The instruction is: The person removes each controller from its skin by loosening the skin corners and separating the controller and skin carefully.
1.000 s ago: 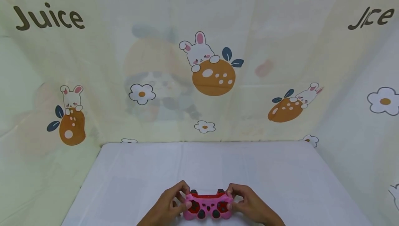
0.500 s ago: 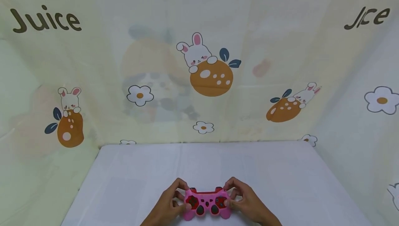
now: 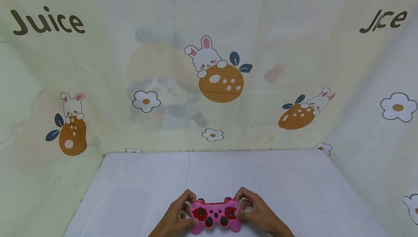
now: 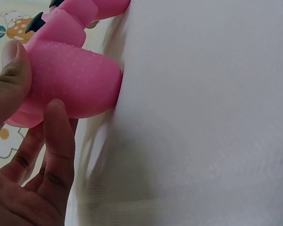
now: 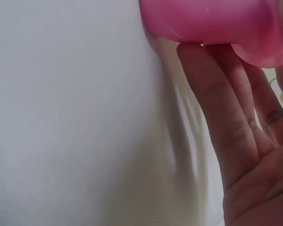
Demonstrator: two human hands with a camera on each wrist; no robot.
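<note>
Head view: left hand (image 3: pixel 176 215) and right hand (image 3: pixel 259 213) had the pink controller (image 3: pixel 215 212) pinched at both ends, over the white table's (image 3: pixel 134 179) near side, rabbit-print cloth (image 3: pixel 294 55) walling the back and sides! Left wrist: thumb (image 4: pixel 12 77) and fingers gripped one handle (image 4: pixel 78 82), partly blocking it. Right wrist: fingers touched the other handle (image 5: pixel 203 19), cropped by the frame.
</note>
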